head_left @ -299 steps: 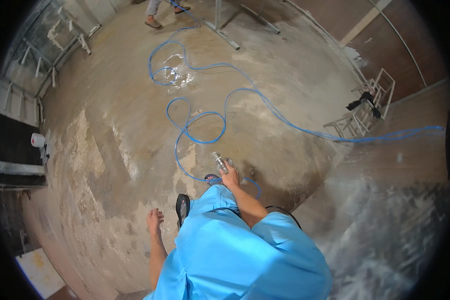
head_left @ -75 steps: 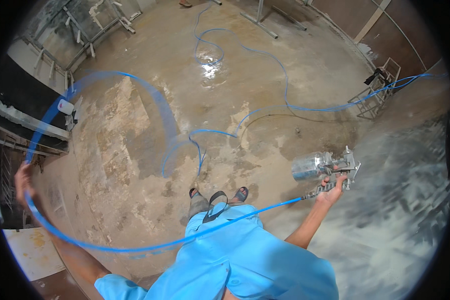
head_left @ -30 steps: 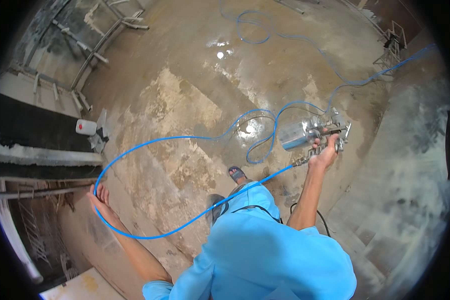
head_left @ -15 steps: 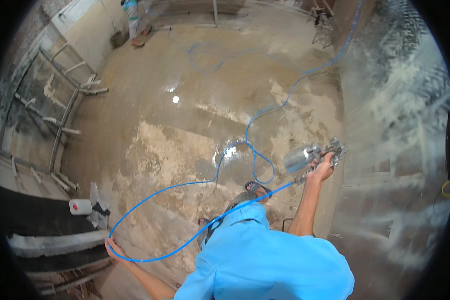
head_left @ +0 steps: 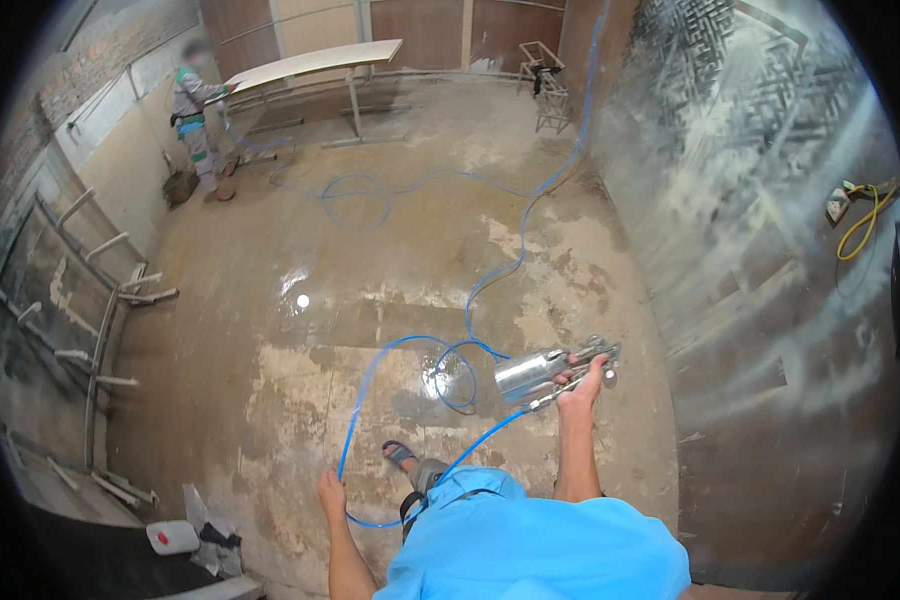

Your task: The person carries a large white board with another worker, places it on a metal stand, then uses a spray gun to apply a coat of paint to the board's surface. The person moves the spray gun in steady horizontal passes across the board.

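Observation:
A silver spray gun with a shiny metal cup point(head_left: 528, 375) is in the grip of my right hand point(head_left: 582, 388), its fingers wrapped round the handle. The cup lies tilted toward the left. From the gun's fitting a blue air hose point(head_left: 488, 436) runs down past my waist and loops up to my left hand point(head_left: 331, 494). The left fingers are closed on the hose at about hip level. Beyond it the hose arches up, coils in front of my foot and trails across the floor to the far right.
A person point(head_left: 196, 120) stands at the far left beside a long pale panel point(head_left: 315, 62) on a metal stand. Metal racks point(head_left: 105, 350) line the left wall. A white jug point(head_left: 173, 537) sits lower left. Small frames point(head_left: 545, 90) stand far back; a yellow cable point(head_left: 865, 228) hangs right.
My view has tilted up, showing the far wall, person and panel. My left hand has come inward with the hose, and the spray gun sits further left in view.

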Available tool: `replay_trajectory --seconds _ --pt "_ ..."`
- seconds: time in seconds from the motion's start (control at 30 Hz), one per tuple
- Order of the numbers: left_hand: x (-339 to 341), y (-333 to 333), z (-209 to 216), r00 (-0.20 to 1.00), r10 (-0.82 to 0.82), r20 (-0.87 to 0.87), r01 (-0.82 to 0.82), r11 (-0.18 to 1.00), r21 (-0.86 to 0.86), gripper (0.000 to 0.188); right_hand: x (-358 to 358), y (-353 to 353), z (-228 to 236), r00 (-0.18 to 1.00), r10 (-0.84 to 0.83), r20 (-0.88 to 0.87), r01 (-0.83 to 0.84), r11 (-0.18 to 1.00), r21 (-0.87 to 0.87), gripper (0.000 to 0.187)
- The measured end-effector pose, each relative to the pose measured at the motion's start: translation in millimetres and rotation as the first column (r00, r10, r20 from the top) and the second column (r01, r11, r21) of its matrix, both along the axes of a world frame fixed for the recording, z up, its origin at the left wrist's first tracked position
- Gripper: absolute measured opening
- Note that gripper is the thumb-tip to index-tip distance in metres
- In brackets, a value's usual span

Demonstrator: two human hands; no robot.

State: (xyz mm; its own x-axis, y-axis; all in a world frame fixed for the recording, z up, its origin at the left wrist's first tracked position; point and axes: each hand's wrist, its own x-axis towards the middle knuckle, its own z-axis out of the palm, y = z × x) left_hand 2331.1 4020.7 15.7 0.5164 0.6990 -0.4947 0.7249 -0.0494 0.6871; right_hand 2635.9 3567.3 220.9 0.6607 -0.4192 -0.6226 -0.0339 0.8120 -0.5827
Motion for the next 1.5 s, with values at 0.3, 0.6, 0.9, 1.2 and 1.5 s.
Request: replay_trajectory --seconds 0.3,0.6,0.9,1.2,1.5 --pt "-6 111 -38 0.924 -0.351 -0.15 0.353 0.936 -0.013 0.042 11 195 -131 0.978 0.026 -0.206 -0.107 0.913 -0.393 0.051" --pt "-72 203 -88 0.795 -0.358 -0.49 0.26 0.931 -0.257 0.038 33 355 -160 0.959 0.028 -0.282 -0.142 0.909 -0.392 0.044" --pt "0 376 -133 0.868 -0.369 -0.333 0.318 0.927 -0.201 0.034 27 526 -174 0.94 0.229 -0.252 -0.338 0.709 -0.619 0.04" --pt "63 621 -156 0.983 -0.097 -0.159 -0.005 0.838 -0.545 0.031 15 798 -195 0.86 0.441 -0.257 -0.485 0.547 -0.683 0.039" --pt "-15 872 -145 0.901 0.265 -0.344 -0.401 0.811 -0.427 0.042 7 1035 -198 0.65 0.744 -0.157 -0.664 0.455 -0.594 0.035"
